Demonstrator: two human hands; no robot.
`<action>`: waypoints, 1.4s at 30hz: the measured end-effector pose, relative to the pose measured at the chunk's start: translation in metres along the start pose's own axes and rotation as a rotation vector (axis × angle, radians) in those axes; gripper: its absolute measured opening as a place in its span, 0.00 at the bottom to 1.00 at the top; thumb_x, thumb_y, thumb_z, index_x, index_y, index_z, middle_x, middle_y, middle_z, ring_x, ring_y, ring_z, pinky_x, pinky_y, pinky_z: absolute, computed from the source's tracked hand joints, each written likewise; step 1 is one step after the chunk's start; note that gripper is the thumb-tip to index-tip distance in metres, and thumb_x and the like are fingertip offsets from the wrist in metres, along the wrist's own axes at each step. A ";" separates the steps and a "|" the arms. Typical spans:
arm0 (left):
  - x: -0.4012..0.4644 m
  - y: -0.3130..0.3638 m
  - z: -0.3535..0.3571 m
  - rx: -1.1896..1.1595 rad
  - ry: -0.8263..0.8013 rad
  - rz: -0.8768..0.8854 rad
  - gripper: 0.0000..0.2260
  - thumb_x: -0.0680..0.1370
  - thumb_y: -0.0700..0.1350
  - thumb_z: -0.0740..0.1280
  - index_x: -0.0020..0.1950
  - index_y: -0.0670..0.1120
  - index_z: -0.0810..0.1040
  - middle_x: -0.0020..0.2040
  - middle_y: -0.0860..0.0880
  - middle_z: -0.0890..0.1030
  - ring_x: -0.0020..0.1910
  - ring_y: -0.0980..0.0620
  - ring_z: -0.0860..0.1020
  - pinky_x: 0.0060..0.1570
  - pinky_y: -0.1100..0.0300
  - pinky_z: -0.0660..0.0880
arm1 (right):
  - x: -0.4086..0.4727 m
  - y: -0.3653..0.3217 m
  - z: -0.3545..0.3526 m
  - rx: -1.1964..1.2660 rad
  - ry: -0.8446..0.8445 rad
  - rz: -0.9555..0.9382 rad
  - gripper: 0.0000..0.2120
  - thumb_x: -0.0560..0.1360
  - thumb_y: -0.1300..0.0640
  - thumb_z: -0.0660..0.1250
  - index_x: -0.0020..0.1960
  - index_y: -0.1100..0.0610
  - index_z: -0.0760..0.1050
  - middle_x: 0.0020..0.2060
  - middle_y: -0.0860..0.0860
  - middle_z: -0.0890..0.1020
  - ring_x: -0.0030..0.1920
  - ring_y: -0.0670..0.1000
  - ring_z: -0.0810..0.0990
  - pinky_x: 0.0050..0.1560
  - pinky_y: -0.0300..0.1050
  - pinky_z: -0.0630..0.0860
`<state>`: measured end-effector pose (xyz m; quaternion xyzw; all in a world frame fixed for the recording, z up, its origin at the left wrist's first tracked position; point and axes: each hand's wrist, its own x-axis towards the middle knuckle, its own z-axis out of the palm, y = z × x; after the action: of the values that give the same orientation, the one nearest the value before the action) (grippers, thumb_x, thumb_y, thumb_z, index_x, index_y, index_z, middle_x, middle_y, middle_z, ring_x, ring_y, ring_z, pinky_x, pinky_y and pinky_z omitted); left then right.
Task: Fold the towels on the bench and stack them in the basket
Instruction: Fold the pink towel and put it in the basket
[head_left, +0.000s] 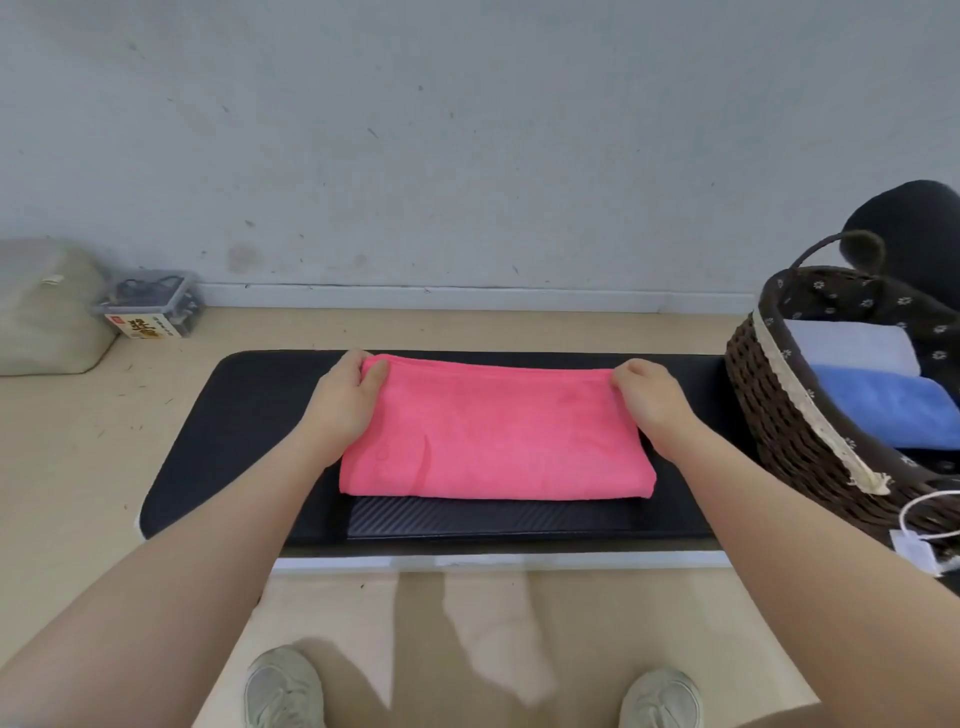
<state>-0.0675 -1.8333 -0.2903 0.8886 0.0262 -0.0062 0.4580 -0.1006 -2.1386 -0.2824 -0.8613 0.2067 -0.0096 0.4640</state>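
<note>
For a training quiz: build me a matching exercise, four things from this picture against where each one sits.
Things:
1. pink towel
2. blue towel
3. clear plastic box
4. basket

Places:
A. on the floor by the wall
B. inside the basket
C. at the bench's right end
D. flat on the bench, pinched at its far corners by both hands

Pairs: 1-D, 2-B, 3-A, 4-C
</note>
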 end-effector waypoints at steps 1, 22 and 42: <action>0.003 0.000 0.002 0.052 -0.003 0.010 0.13 0.82 0.49 0.55 0.49 0.40 0.71 0.37 0.49 0.72 0.37 0.51 0.70 0.34 0.60 0.65 | 0.004 0.000 0.001 -0.015 0.010 0.009 0.09 0.76 0.60 0.57 0.42 0.60 0.73 0.36 0.50 0.73 0.36 0.48 0.68 0.35 0.43 0.64; -0.005 -0.006 -0.017 -0.416 -0.289 -0.399 0.05 0.79 0.43 0.62 0.54 0.44 0.74 0.51 0.44 0.78 0.46 0.48 0.78 0.43 0.54 0.75 | 0.002 0.008 0.011 -0.289 0.095 -0.078 0.15 0.80 0.59 0.54 0.64 0.62 0.70 0.58 0.58 0.78 0.55 0.56 0.77 0.53 0.46 0.71; -0.031 -0.008 0.059 0.818 -0.334 0.358 0.44 0.64 0.68 0.32 0.77 0.47 0.43 0.78 0.49 0.42 0.76 0.52 0.42 0.73 0.54 0.38 | -0.058 0.000 0.089 -0.894 -0.265 -0.447 0.30 0.78 0.38 0.37 0.77 0.47 0.41 0.77 0.48 0.43 0.77 0.49 0.39 0.74 0.50 0.36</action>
<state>-0.0985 -1.8777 -0.3301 0.9734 -0.2058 -0.0795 0.0626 -0.1351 -2.0461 -0.3230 -0.9924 -0.0588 0.0900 0.0594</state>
